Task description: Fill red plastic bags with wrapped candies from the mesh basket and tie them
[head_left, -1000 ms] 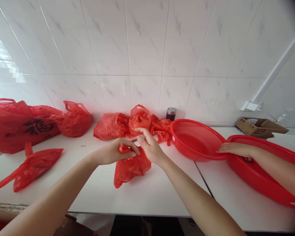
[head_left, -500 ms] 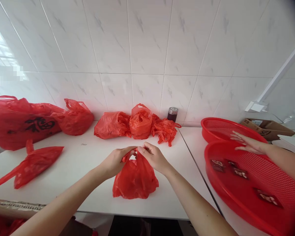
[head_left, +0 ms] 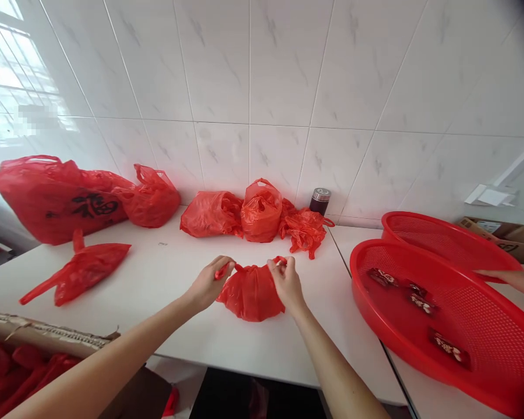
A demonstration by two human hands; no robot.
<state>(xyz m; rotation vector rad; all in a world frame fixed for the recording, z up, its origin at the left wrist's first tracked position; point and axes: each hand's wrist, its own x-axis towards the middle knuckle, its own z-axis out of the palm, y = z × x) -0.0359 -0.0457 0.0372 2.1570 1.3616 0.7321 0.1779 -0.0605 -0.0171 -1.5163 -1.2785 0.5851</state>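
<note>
A filled red plastic bag (head_left: 254,295) rests on the white table in front of me. My left hand (head_left: 210,280) is closed around one of its handles. The other handle is pinched in my right hand (head_left: 285,281). Between my hands the two handles are crossed or knotted at the top of the bag and pulled apart sideways; which of the two I cannot tell. What the bag contains is hidden by the plastic.
Several red bags (head_left: 262,216) line the wall beside a dark lidded flask (head_left: 320,201). A red bag (head_left: 94,267) lies left. At right, a red basket (head_left: 362,291) holds several small packets, with another person's hand (head_left: 502,276) nearby. A cardboard box (head_left: 43,333) stands front left.
My hands have moved apart, stretching the handles to both sides, and the bag's top is drawn tighter. The other person's hand has withdrawn to the right. The view has shifted left.
</note>
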